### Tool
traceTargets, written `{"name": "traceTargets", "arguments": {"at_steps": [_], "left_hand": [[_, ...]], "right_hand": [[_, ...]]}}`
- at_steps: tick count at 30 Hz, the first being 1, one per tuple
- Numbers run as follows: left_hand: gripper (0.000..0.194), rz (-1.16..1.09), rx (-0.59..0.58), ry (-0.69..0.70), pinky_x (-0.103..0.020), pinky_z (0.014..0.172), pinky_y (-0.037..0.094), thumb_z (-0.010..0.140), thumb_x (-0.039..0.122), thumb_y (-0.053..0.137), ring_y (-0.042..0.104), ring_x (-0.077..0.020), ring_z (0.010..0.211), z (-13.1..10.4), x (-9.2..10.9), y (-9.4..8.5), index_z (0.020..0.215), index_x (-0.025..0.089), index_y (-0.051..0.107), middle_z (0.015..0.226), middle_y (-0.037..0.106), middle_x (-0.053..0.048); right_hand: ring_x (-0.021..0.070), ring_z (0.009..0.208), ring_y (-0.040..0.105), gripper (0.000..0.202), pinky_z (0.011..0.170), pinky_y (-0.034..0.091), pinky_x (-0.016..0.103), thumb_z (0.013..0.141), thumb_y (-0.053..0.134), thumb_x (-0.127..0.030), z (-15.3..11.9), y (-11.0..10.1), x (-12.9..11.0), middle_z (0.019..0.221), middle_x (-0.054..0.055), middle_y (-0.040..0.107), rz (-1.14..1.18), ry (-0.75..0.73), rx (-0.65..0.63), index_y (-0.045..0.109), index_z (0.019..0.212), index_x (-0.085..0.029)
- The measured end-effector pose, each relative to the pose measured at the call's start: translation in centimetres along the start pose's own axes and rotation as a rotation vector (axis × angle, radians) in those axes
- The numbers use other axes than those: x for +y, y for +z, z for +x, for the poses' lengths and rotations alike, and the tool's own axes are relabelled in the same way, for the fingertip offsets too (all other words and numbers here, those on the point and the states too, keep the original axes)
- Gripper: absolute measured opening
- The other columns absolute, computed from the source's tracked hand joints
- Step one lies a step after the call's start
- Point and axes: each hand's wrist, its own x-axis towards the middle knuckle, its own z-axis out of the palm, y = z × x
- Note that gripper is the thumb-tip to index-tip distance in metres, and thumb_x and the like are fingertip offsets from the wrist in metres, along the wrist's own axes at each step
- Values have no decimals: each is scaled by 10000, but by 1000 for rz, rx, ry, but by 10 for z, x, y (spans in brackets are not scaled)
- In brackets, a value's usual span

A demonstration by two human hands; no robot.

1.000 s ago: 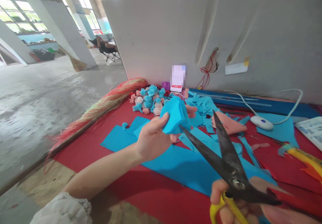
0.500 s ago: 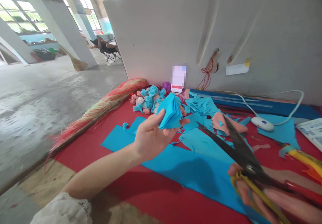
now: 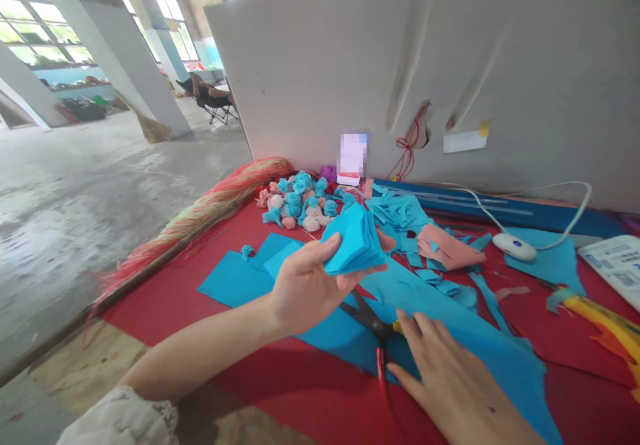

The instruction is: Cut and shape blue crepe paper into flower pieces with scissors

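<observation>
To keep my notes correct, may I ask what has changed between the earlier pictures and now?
The dark-bladed metal scissors with red and yellow handles moved leftward and down onto the flat blue sheet; the right hand has opened from its grip. The left hand still holds the layered, paper-like blue stack.

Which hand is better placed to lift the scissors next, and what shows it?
Probably the right hand: it is open, close by the handle end of the scissors. The left hand is occupied, holding the blue stack.
</observation>
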Motion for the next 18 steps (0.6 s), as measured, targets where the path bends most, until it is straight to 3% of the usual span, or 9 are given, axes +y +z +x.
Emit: {"name": "traceTargets", "arguments": {"at_steps": [1,2,5,8,11,15,18], "left_hand": [[278,-4,14,-17,-287,825,465,798,196,457,573,-160,839,-1,-1,0,585,141,626,807,609,-54],[265,0,23,-31,-288,801,466,787,210,484,572,-155,786,-2,-2,0,577,135,627,802,609,-56],[321,23,21,-90,-264,663,453,755,266,560,522,-116,592,-5,-6,0,475,114,598,681,587,-49],[298,-1,0,-180,-245,602,420,730,294,602,479,-104,511,-7,-7,-1,500,105,627,485,505,-13],[330,-17,-4,-211,-231,639,406,738,268,588,473,-96,482,-9,-8,0,456,101,622,393,461,1],[375,5,-14,-214,-213,589,374,747,264,565,456,-89,458,-10,-9,2,412,102,611,375,453,0],[380,4,-25,-222,-217,582,365,743,270,564,436,-89,443,-11,-11,3,399,114,600,352,421,10]], "right_hand": [[273,688,653,256,493,548,349,777,405,-183,7,-12,3,800,167,669,53,73,69,625,888,-116],[246,687,649,263,486,541,329,828,364,-221,14,-25,7,821,142,661,145,107,109,601,905,-137],[156,810,613,153,710,522,268,873,401,-223,33,-67,17,868,49,620,455,68,319,539,939,-228],[156,909,569,191,826,473,290,843,482,-159,44,-93,17,924,44,576,506,38,439,532,1010,-236],[195,961,554,266,847,464,325,773,560,-75,52,-95,15,951,70,556,533,-37,554,564,1019,-176],[187,930,560,282,824,465,297,711,615,-25,60,-91,17,892,48,575,607,2,699,603,952,-171],[150,801,564,263,749,475,266,684,648,-38,59,-92,21,828,8,614,599,-23,665,635,873,-220]]}}
